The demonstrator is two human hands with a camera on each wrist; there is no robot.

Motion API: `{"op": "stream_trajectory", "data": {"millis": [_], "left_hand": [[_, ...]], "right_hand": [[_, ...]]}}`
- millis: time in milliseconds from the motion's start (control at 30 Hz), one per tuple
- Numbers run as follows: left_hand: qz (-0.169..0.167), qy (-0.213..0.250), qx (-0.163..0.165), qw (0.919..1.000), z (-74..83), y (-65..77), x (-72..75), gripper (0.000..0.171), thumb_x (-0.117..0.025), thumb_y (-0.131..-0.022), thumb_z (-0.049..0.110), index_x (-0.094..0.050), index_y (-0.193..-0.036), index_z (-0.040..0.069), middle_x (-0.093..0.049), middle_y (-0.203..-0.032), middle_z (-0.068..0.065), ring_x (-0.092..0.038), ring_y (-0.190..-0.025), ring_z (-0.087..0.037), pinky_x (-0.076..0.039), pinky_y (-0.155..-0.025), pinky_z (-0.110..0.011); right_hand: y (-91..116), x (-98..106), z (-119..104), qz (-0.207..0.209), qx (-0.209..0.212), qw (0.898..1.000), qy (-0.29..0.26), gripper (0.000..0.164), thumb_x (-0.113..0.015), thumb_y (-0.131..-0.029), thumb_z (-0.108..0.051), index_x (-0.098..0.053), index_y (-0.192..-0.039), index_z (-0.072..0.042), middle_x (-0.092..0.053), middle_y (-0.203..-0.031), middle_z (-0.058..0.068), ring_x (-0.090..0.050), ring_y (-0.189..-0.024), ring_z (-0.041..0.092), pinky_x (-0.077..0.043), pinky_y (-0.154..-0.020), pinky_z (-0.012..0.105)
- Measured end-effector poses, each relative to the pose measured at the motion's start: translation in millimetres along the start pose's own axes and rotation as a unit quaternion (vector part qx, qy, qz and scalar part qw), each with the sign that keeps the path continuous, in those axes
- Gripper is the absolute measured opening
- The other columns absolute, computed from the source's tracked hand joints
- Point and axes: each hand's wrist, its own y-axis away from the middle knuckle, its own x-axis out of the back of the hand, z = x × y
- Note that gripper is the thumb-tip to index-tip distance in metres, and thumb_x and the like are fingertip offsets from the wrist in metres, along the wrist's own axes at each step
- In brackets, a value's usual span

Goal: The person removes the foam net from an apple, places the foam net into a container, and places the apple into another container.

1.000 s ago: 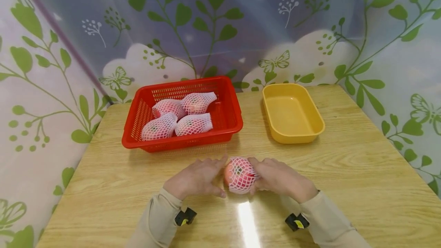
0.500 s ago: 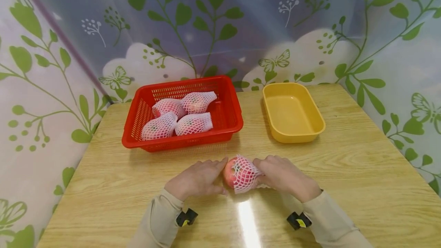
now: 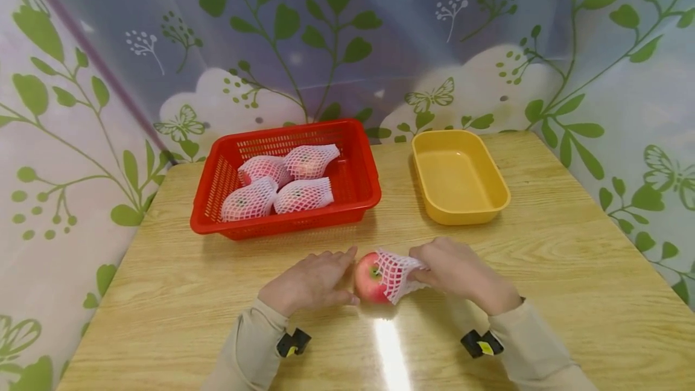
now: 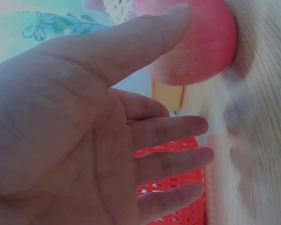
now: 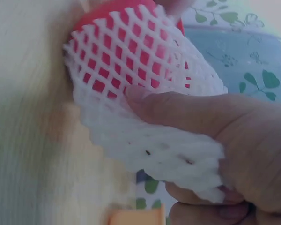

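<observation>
1. We find the round, pinkish-red apple [image 3: 366,282] on the pale wood-grain table [image 3: 570,276], between our two hands, its stem hollow facing mostly upward.

2. The relation that counts runs sideways: the white foam-net sleeve [image 3: 398,275] covers only the apple's right part and stretches from there toward our right hand [image 3: 461,271]. Its long axis lies roughly left to right — the bare skin faces our left hand [image 3: 311,282], the loose end our right.

3. Our right fingers are curled in and hold the sleeve; in the right wrist view the thumb [image 5: 178,108] presses the mesh from one side, with the loose end tucked into the hand.

4. Our left fingers are nearly straight, with the thumb set wide of them, beside the apple's bare side. In the left wrist view the thumb overlaps the fruit, but we cannot tell whether it touches.

5. Beyond the hands stand a red slotted plastic basket [image 3: 298,224], holding four netted fruits [image 3: 301,196], and a yellow rounded-corner plastic tub [image 3: 461,180] — the basket to the left, the tub to the right.
</observation>
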Motion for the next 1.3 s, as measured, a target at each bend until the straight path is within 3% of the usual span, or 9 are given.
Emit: {"op": "stream_trajectory", "data": {"millis": [300, 467, 567, 667, 733, 800, 900, 1033, 1300], "left_hand": [[0.006, -0.001, 0.002, 1.0, -0.4, 2.9, 2.9, 0.09, -0.069, -0.093, 0.047, -0.025, -0.16, 0.006, -0.039, -0.159, -0.016, -0.037, -0.147, -0.038, -0.029, -0.121, -0.053], [0.004, -0.006, 0.009, 0.9999, 0.8, 3.9, 3.9, 0.092, -0.07, -0.092, 0.048, -0.024, -0.161, 0.008, -0.039, -0.16, -0.014, -0.036, -0.147, -0.038, -0.029, -0.121, -0.053], [-0.001, -0.006, 0.013, 0.9999, 1.8, 4.9, 4.2, 0.092, -0.07, -0.092, 0.048, -0.022, -0.161, 0.01, -0.038, -0.16, -0.013, -0.035, -0.148, -0.037, -0.028, -0.121, -0.054], [-0.003, -0.005, 0.012, 0.9999, 2.0, 5.6, 3.6, 0.093, -0.07, -0.092, 0.047, -0.022, -0.161, 0.01, -0.039, -0.16, -0.013, -0.035, -0.148, -0.038, -0.028, -0.121, -0.055], [-0.003, -0.004, 0.011, 0.9999, 2.3, 5.9, 2.6, 0.093, -0.071, -0.092, 0.047, -0.021, -0.161, 0.011, -0.039, -0.16, -0.013, -0.035, -0.148, -0.038, -0.028, -0.121, -0.055], [-0.001, -0.005, 0.008, 1.0, 2.4, 6.0, 1.4, 0.092, -0.071, -0.092, 0.046, -0.022, -0.161, 0.01, -0.039, -0.16, -0.013, -0.036, -0.147, -0.038, -0.029, -0.12, -0.056], [0.002, -0.007, 0.004, 1.0, 3.1, 6.0, -0.1, 0.092, -0.071, -0.092, 0.046, -0.023, -0.161, 0.01, -0.041, -0.158, -0.013, -0.039, -0.146, -0.037, -0.03, -0.12, -0.055], [0.006, -0.014, 0.0, 0.9999, 3.3, 5.4, -0.9, 0.091, -0.071, -0.091, 0.047, -0.026, -0.16, 0.009, -0.044, -0.156, -0.013, -0.042, -0.143, -0.035, -0.032, -0.119, -0.053], [0.034, -0.021, -0.016, 0.9991, 5.9, 4.2, 0.3, 0.092, -0.07, -0.092, 0.047, -0.023, -0.161, 0.009, -0.038, -0.16, -0.014, -0.037, -0.147, -0.036, -0.031, -0.12, -0.053]], "right_hand": [[18.4, 22.4, 21.5, 0.092, -0.039, 0.995, 0.009, 0.019, -0.071, -0.094, -0.029, -0.06, -0.086, -0.016, -0.05, -0.065, -0.006, -0.042, -0.058, 0.009, -0.035, -0.05, 0.026], [24.0, 39.8, 41.5, 0.133, -0.113, 0.984, -0.04, 0.047, -0.051, -0.105, -0.038, -0.041, -0.134, -0.001, -0.065, -0.082, 0.013, -0.053, -0.06, 0.019, -0.043, -0.051, 0.032], [21.5, 47.4, 54.8, 0.158, -0.156, 0.973, -0.062, 0.055, -0.04, -0.107, -0.034, -0.024, -0.142, 0.005, -0.061, -0.093, 0.026, -0.054, -0.062, 0.025, -0.043, -0.053, 0.034], [13.9, 48.7, 66.0, 0.236, -0.173, 0.954, -0.067, 0.05, -0.041, -0.105, -0.024, -0.027, -0.14, 0.008, -0.053, -0.108, 0.031, -0.054, -0.068, 0.032, -0.045, -0.054, 0.04], [6.9, 47.5, 72.6, 0.29, -0.17, 0.939, -0.065, 0.049, -0.046, -0.102, -0.019, -0.032, -0.139, 0.01, -0.047, -0.119, 0.034, -0.055, -0.082, 0.04, -0.05, -0.064, 0.05], [0.1, 45.3, 79.4, 0.313, -0.157, 0.936, -0.047, 0.054, -0.056, -0.1, -0.017, -0.034, -0.141, 0.011, -0.045, -0.128, 0.039, -0.052, -0.101, 0.05, -0.049, -0.081, 0.061], [-6.4, 40.9, 88.9, 0.272, -0.148, 0.951, -0.017, 0.06, -0.062, -0.1, -0.02, -0.036, -0.145, 0.011, -0.041, -0.138, 0.042, -0.041, -0.124, 0.057, -0.038, -0.1, 0.07], [-7.8, 30.8, 96.3, 0.19, -0.164, 0.968, 0.016, 0.064, -0.057, -0.103, -0.032, -0.036, -0.149, 0.008, -0.043, -0.143, 0.038, -0.041, -0.128, 0.057, -0.038, -0.1, 0.071], [-2.6, 19.7, 89.4, 0.205, -0.173, 0.963, 0.022, 0.063, -0.057, -0.103, -0.035, -0.038, -0.15, 0.003, -0.045, -0.145, 0.032, -0.043, -0.129, 0.055, -0.038, -0.096, 0.074]]}}
